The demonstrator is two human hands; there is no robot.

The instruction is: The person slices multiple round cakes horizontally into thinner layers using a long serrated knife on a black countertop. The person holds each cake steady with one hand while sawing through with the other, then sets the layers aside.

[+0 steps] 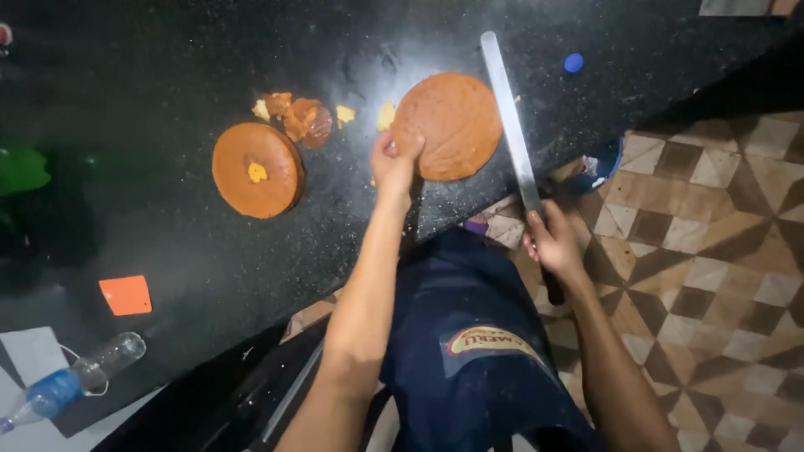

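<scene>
My left hand (394,165) grips the near edge of a round brown cake layer (448,125) lying flat on the black speckled counter (167,251). My right hand (553,243) is closed on the handle of a long flat-bladed knife (508,117), whose blade points away from me and lies along the right side of that layer. A second round brown cake (255,170) with a yellow crumb on top sits to the left. Broken cake pieces and yellow crumbs (301,119) lie between the two.
An orange square scraper (126,295) and a lying plastic bottle (71,383) are at the near left. A small blue cap (573,62) rests far right on the counter. A green object (21,170) sits at the left edge. Patterned brown floor tiles (712,251) run along the right.
</scene>
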